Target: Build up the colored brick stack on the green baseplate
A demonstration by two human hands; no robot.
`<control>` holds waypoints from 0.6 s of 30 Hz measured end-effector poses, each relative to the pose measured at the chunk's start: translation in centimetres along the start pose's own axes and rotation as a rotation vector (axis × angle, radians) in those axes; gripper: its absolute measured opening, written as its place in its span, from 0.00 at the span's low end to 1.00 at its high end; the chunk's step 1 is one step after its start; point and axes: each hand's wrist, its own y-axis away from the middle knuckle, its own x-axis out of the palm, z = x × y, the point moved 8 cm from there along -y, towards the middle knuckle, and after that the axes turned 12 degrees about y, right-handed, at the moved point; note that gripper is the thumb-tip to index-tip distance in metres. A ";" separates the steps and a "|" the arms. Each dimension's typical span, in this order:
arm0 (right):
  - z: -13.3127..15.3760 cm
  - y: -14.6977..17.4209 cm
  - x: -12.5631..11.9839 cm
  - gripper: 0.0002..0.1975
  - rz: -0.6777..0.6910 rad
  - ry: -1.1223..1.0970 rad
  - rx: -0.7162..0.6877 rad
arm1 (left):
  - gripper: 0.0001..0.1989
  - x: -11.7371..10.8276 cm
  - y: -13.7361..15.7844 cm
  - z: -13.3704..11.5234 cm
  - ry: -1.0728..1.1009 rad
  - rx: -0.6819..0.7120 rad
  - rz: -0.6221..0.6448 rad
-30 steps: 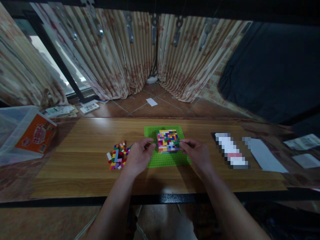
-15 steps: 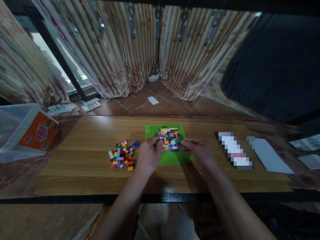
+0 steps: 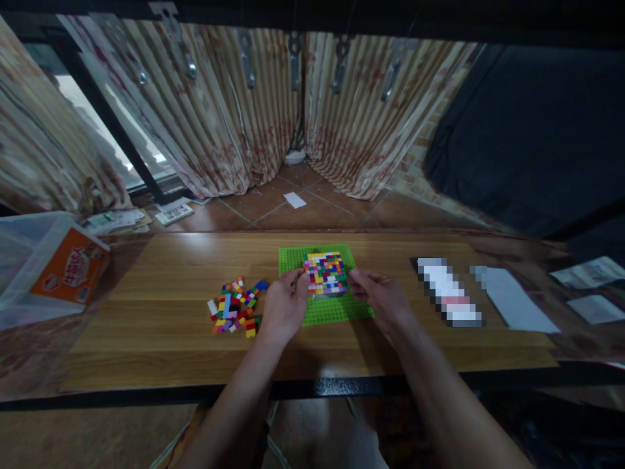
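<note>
A many-coloured block of toy bricks (image 3: 325, 272) sits on a green studded baseplate (image 3: 336, 314). Around its left side, my left hand (image 3: 288, 303) is closed, with the thumb on the near left corner. My right hand (image 3: 383, 296) has its fingers closed together against the block's right edge; its fingertips are partly hidden. Both hands rest low over the baseplate. To the left of my left hand lies a loose pile of toy bricks (image 3: 234, 309) in mixed colours.
The wooden table (image 3: 161, 352) has a dark front edge. On its right lie a blurred-out flat object (image 3: 449, 293) and a white sheet (image 3: 520, 299). A clear plastic bin (image 3: 29, 228) with an orange label stands at the left. Patterned curtains (image 3: 209, 130) hang behind.
The whole view has shifted slightly, so the scene sits a little further left. Both hands stay at the sides of the block; no brick has visibly moved.
</note>
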 end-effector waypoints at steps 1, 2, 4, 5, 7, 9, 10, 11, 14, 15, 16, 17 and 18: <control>0.1 -0.2 -0.1 0.19 -0.019 0.011 -0.021 | 0.18 -0.1 -0.1 0.0 0.013 0.002 -0.001; 0.1 -0.3 -0.2 0.20 -0.037 0.021 -0.045 | 0.18 -0.1 -0.1 0.1 0.021 0.000 -0.008; 0.3 -0.6 0.0 0.20 -0.062 0.041 -0.090 | 0.19 -0.2 -0.4 0.3 0.030 -0.003 -0.021; 0.5 -0.7 0.3 0.20 -0.058 0.052 -0.113 | 0.19 -0.1 -0.5 0.5 0.038 -0.004 -0.025; 0.8 -0.9 1.3 0.20 -0.016 0.074 -0.152 | 0.20 0.1 -0.7 0.8 0.073 -0.016 -0.024; 0.9 -0.8 2.1 0.20 0.024 0.090 -0.173 | 0.20 0.5 -0.9 1.2 0.116 -0.042 -0.015; 0.9 -0.7 2.4 0.19 0.034 0.091 -0.173 | 0.20 0.6 -1.0 1.4 0.129 -0.056 -0.010; 0.8 -0.6 2.5 0.19 0.030 0.089 -0.164 | 0.20 0.8 -1.0 1.5 0.133 -0.066 -0.010; 0.1 0.0 2.1 0.20 -0.010 0.067 -0.100 | 0.19 1.0 -1.1 1.6 0.128 -0.075 -0.009; -0.2 0.2 1.9 0.20 -0.022 0.060 -0.072 | 0.18 1.1 -1.1 1.7 0.138 -0.079 -0.005; -0.4 0.4 1.7 0.20 -0.033 0.055 -0.047 | 0.17 1.2 -1.1 1.7 0.154 -0.082 -0.003; -0.5 0.6 1.6 0.20 -0.038 0.050 -0.033 | 0.17 1.3 -1.1 1.8 0.176 -0.087 0.000; -0.5 0.7 1.6 0.20 -0.040 0.044 -0.031 | 0.16 1.4 -1.1 1.8 0.202 -0.091 0.000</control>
